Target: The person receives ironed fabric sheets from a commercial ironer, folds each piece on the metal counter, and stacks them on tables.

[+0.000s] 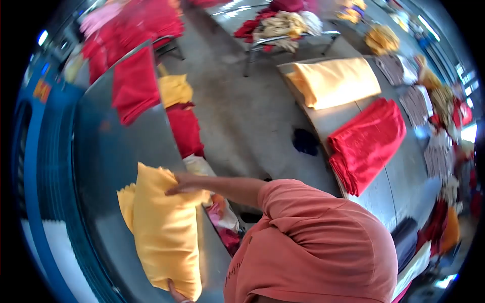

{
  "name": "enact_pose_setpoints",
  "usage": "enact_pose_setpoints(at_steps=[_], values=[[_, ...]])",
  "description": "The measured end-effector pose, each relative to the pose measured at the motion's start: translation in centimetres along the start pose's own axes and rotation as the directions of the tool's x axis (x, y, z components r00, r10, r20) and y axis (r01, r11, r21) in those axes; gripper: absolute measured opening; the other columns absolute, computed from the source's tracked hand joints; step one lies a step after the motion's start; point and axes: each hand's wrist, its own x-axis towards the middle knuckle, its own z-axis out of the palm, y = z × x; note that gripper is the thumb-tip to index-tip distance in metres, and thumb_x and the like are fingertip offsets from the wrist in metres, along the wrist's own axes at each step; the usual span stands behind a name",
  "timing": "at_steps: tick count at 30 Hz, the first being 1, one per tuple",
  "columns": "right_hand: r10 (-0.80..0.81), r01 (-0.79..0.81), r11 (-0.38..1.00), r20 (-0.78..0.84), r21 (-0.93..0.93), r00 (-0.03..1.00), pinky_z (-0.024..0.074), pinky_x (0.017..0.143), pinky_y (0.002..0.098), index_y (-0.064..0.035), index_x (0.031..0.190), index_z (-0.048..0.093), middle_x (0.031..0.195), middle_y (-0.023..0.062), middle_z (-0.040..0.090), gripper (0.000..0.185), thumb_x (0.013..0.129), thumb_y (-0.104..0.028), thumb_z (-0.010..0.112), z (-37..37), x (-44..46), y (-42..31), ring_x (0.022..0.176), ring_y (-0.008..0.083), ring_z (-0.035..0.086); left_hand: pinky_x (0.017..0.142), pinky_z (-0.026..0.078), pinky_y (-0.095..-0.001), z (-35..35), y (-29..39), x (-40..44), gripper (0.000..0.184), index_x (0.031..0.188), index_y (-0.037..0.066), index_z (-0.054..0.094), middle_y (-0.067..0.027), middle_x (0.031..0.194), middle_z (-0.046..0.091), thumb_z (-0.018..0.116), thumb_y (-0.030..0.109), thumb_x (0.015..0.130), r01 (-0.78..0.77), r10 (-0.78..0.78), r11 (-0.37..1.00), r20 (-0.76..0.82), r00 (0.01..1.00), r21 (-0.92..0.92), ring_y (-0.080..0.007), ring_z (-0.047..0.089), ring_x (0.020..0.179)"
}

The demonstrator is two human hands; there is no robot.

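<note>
We're facing the dark bench [101,146] on the view's left side, w/ both arms going to the big yellow cloth [166,227]; it's lying on that bench, puffed & layered, w/ a jagged edge showing at its top L; our R hand [185,184] is resting over the cloth's upper end, fingers touching it, tho we can't tell if it's gripping; our L hand [177,294] is touching the btm end, mostly cut off by the frame's lower edge, so we can't tell if it's clamped or just supporting; our orange-pink shirt [313,242] is filling the lower middle.

Further up the same bench a red cloth [135,86] is lying near its far end; next to the bench's R edge a small yellow cloth [176,91] & a dark red cloth [186,130] are lying in a row; across the grey floor [237,111] another bench [399,187] is carrying a pale yellow cloth [336,83] & a folded red cloth [366,144], the two lying apart; a mixed heap of cloths [280,25] is sitting on a metal-legged bench behind; a dark blue thing [304,141] is lying on the floor, too blurred to ID.
</note>
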Motion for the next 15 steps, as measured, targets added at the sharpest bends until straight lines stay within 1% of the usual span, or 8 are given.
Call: enact_pose_setpoints(at_steps=[2,3,4,6,7,12,14,15], values=[[0.31,-0.315,0.941,-0.058,-0.124,0.949,0.046,0.07,0.0312,-0.0019,0.103,0.059,0.089,0.0076,0.062,0.051,0.074,-0.043,0.068,-2.5,-2.3,0.2,0.081,0.0165,0.058,0.091,0.042,-0.0405,1.2,-0.1,1.3,0.05,0.123,0.001,0.045,-0.0132,0.122,0.05,0.045,0.035,0.086,0.039,-0.034,0.998,0.114,0.993,-0.042,-0.0274,0.051,0.108],[0.285,-0.284,0.959,-0.054,0.014,0.957,0.0434,0.076,0.0301,-0.0032,0.104,0.059,0.091,0.0077,0.062,0.048,0.072,-0.037,0.071,-4.1,-3.2,2.4,0.085,0.0175,0.057,0.091,0.043,-0.0405,5.7,0.9,-0.9,0.049,0.122,0.001,0.045,-0.0133,0.121,0.05,0.046,0.033,0.085,0.011,-0.012,1.0,0.146,0.989,0.009,-0.0276,0.052,0.107],[0.222,-0.203,0.96,-0.083,0.195,0.972,0.0429,0.077,0.03,-0.0028,0.103,0.061,0.09,0.0056,0.062,0.043,0.073,-0.033,0.07,-6.2,-7.0,-1.4,0.085,0.0164,0.056,0.091,0.043,-0.0405,9.9,1.2,-2.2,0.049,0.123,0.001,0.044,-0.0135,0.121,0.05,0.047,0.03,0.084,-0.01,0.005,1.0,0.152,0.988,0.028,-0.0278,0.052,0.107],[0.231,-0.188,0.949,-0.15,0.254,0.961,0.0438,0.074,0.0285,-0.0012,0.1,0.063,0.089,0.0035,0.062,0.041,0.073,-0.031,0.07,-11.1,-10.5,0.6,0.083,0.0118,0.054,0.09,0.043,-0.0405,17.1,1.4,-4.0,0.05,0.124,0.0,0.042,-0.0141,0.12,0.05,0.051,0.025,0.081,-0.038,0.033,0.999,0.14,0.99,0.033,-0.0285,0.051,0.107],[0.352,-0.319,0.934,-0.256,0.162,0.9,0.0446,0.071,0.0278,-0.0011,0.096,0.065,0.086,0.0025,0.062,0.037,0.072,-0.029,0.07,-14.0,-12.9,0.3,0.079,0.0102,0.054,0.09,0.043,-0.0407,20.1,1.2,-4.0,0.051,0.124,0.0,0.041,-0.0143,0.121,0.049,0.052,0.022,0.079,-0.078,0.066,0.995,0.185,0.981,0.056,-0.0291,0.051,0.107],[0.09,0.0,0.989,-0.595,0.149,0.798,0.0456,0.064,0.0241,-0.001,0.092,0.066,0.077,-0.0004,0.064,0.027,0.073,-0.02,0.072,-29.5,-23.9,-3.5,0.069,0.0057,0.055,0.088,0.044,-0.0406,35.3,-0.1,-0.8,0.056,0.126,0.0,0.039,-0.0153,0.121,0.048,0.056,0.022,0.078,-0.171,0.095,0.977,0.465,0.88,0.124,-0.0297,0.051,0.104],[-0.028,-0.063,0.993,-0.731,-0.096,0.682,0.0456,0.068,0.0247,-0.0028,0.097,0.065,0.08,0.0017,0.065,0.032,0.073,-0.023,0.072,-36.7,-28.6,-6.3,0.073,0.0073,0.056,0.088,0.044,-0.0404,43.1,-1.1,0.5,0.056,0.126,0.0,0.039,-0.016,0.121,0.048,0.057,0.021,0.077,-0.213,0.096,0.967,0.578,0.81,0.139,-0.0296,0.051,0.102],[-0.213,-0.002,0.967,-0.808,-0.256,0.549,0.0459,0.071,0.0261,-0.0041,0.105,0.062,0.086,0.0043,0.064,0.039,0.073,-0.024,0.072,-39.1,-31.1,-9.7,0.078,0.0091,0.057,0.087,0.044,-0.0406,47.6,-1.6,0.5,0.054,0.125,-0.001,0.04,-0.0163,0.12,0.048,0.056,0.018,0.076,-0.219,0.094,0.967,0.622,0.777,0.128,-0.0298,0.052,0.102]])
